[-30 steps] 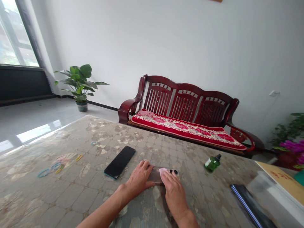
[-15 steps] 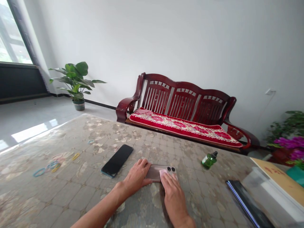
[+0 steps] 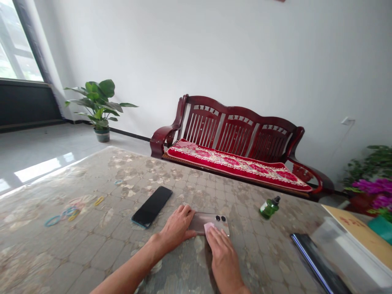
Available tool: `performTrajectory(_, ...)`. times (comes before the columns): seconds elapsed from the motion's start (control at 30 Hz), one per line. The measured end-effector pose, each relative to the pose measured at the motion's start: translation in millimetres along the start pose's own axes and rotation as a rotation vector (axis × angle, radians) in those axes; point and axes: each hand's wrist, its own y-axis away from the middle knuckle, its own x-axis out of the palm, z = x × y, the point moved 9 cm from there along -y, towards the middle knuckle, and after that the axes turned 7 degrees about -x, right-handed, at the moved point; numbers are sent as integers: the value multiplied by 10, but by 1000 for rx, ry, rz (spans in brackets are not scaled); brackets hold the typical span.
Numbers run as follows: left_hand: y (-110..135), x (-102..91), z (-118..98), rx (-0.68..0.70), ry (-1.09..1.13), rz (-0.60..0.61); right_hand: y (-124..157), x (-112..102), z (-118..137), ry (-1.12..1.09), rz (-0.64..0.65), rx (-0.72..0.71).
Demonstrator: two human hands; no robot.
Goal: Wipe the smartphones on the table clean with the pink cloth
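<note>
Remote view, living room. I judge the step in hand to be wiping. My left hand (image 3: 176,228) clamps the left end of a pink phone (image 3: 199,221), fingers curled over its far edge, pinning it back-up on the table (image 3: 92,249). My right hand (image 3: 222,253) lies flat with fingers stretched out together. It grips nothing but presses a small pink cloth (image 3: 209,226) onto the phone's back, just short of the camera lenses. The phone lies mid-table, straight ahead of me. A further stroke, as I read it, would call for a firm left-hand hold and light pressure, since the glossy top looks slippery.

Around it are a white wall (image 3: 214,53), the leaf-patterned table and a red wooden bench (image 3: 232,134) with a flowered cushion. A potted plant (image 3: 98,104) stands near the window. A black phone (image 3: 152,206) lies just left of my left hand, a green bottle (image 3: 268,207) is well to the right, and coloured rubber bands (image 3: 65,213) lie far left.
</note>
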Motion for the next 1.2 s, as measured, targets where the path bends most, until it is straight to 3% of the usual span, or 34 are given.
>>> performTrajectory(0.07, -4, 13, 11, -2, 6, -3, -5, -3, -35, -2, 1, 11)
performTrajectory(0.3, -2, -29, 1, -16, 12, 18, 98, -91, -570, 45, 43, 226)
performTrajectory(0.37, -4, -33, -1, -17, 13, 25, 80, -72, -523, 46, 37, 213)
performTrajectory(0.57, -11, -21, 0, -7, 7, 11, -73, -1, -62, 17, -13, 4)
performTrajectory(0.83, -1, -53, -4, -7, 4, 7, 95, -113, -507, 66, 25, 204)
performTrajectory(0.9, -3, -40, 0, 1, 5, 4, 96, -100, -455, 73, 13, 181)
performTrajectory(1.1, -9, -13, 8, 9, 11, -9, -67, 33, 71, 42, -27, -33)
performTrajectory(1.2, -10, -19, 3, 8, 4, -2, -70, 8, -6, 47, -6, -10)
